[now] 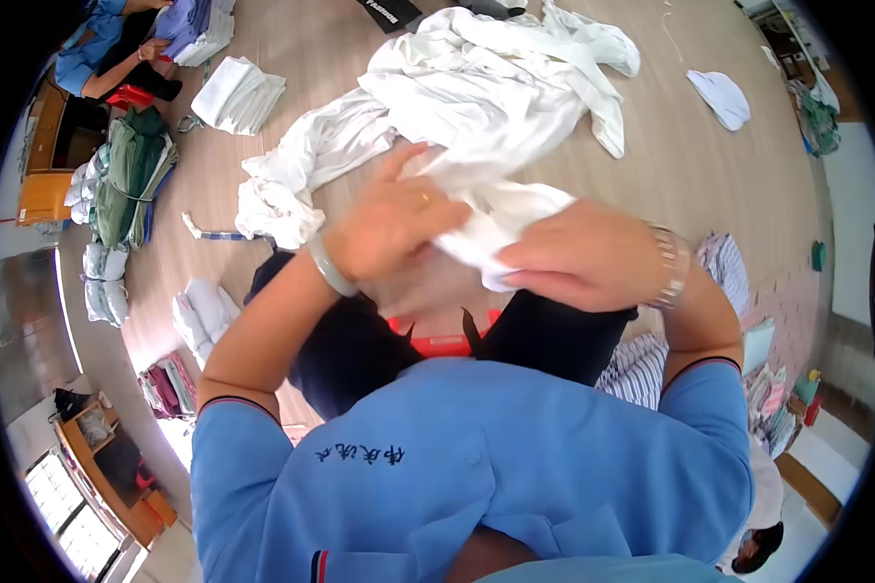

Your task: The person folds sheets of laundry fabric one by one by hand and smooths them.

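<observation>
A white cloth garment (504,216) is stretched between my two hands above my lap, its upper part blurred by motion and running toward a heap of white cloth. My left hand (399,223) has its fingertips at the garment's left edge; one finger points up and away, and the others curl in at the cloth. My right hand (588,255) is closed on the garment's right edge, thumb over the fabric. Just beyond lies the large crumpled heap of white garments (476,83) on the floor. Exactly which piece of clothing I hold cannot be made out.
A folded white stack (238,95) lies at the upper left, near another person (97,58) beside folded cloth. Green bundles (131,180) are on the left. A white piece (719,99) lies at the right. Striped cloth (637,371) is beside my red stool (442,344).
</observation>
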Available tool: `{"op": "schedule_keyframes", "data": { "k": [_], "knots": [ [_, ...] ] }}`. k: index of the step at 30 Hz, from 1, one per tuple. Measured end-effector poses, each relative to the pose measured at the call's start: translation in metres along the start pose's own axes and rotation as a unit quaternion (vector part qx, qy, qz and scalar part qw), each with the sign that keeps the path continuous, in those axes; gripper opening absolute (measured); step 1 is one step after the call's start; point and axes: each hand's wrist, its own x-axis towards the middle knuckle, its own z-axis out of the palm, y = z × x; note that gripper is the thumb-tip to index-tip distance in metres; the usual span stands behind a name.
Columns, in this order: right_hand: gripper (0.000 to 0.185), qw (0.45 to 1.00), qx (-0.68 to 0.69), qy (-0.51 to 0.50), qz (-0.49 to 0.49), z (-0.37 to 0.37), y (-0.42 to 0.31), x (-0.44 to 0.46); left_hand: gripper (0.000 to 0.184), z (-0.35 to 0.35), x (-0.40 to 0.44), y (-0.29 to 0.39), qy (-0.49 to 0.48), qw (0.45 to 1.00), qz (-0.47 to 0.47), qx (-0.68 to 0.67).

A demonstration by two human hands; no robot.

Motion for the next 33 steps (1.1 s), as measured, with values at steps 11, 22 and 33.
{"op": "schedule_keyframes", "data": {
  "k": [11, 22, 33],
  "knots": [
    [0.029, 0.742, -0.428, 0.123, 0.501, -0.029, 0.028, -0.136, 0.033, -0.149, -0.1, -0.067, -0.036, 0.971, -0.2, 0.126],
    [0.031, 0.669, -0.356, 0.529, 0.383, -0.065, -0.007, -0.148, 0.041, -0.278, -0.09, -0.05, 0.266, 0.904, -0.048, 0.331],
    [0.023, 0.947, -0.137, 0.259, 0.131, 0.099, 0.05, -0.202, 0.058, -0.098, -0.312, 0.099, 0.171, 0.88, -0.442, 0.009]
  ]
}}
